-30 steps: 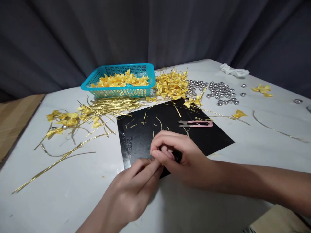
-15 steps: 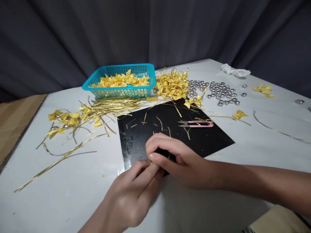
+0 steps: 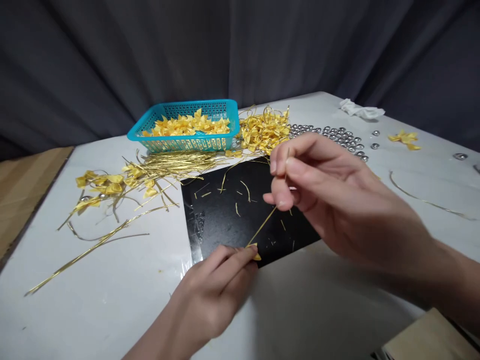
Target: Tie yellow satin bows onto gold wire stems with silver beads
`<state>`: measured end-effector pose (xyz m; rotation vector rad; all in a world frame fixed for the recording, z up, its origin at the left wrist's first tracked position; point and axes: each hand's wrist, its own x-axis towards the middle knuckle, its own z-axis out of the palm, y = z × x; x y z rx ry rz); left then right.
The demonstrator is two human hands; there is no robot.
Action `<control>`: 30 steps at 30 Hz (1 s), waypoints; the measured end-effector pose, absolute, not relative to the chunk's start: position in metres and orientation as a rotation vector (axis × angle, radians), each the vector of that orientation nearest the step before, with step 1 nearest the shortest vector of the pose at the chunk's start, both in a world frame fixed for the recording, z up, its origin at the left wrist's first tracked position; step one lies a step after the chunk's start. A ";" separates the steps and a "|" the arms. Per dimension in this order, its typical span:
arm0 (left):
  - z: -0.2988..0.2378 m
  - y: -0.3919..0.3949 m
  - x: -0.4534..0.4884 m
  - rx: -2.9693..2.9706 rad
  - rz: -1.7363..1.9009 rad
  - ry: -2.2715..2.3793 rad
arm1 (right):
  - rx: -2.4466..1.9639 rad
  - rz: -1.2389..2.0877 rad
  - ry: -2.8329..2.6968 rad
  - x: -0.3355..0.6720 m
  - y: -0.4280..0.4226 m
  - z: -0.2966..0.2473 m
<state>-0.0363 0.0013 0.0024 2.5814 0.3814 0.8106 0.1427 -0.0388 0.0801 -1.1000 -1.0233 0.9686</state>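
My left hand rests on the table at the near edge of the black sheet, its fingers pinched on a small yellow ribbon bow. A thin gold cord runs from the bow up and to the right into my right hand. That hand is raised above the sheet, thumb and fingers pinched on the cord, which runs taut between both hands. Short gold cord offcuts lie scattered on the black sheet.
A turquoise basket full of yellow bows stands at the back. Beside it lie a pile of bows with gold loops, a bundle of gold cords, silver beads, loose bows at left and a white cloth.
My right hand has lifted from the sheet up and to the right, drawing the gold cord out taut from the bow. It now hides the pink snips. My left hand stayed in place.
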 end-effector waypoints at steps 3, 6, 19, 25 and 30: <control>0.001 0.000 -0.040 2.460 0.798 0.442 | -1.143 0.978 -0.964 0.148 -0.039 0.086; 0.000 0.001 -0.041 2.435 0.827 0.400 | -1.121 0.999 -0.907 0.152 -0.034 0.084; 0.005 0.007 -0.038 2.197 0.646 0.419 | -1.207 1.123 -0.270 0.187 0.006 0.048; 0.008 0.006 -0.036 2.035 0.596 0.646 | -1.245 1.138 -0.198 0.192 0.006 0.054; 0.006 0.006 -0.035 1.872 0.599 0.732 | -1.291 1.135 -0.197 0.201 0.009 0.050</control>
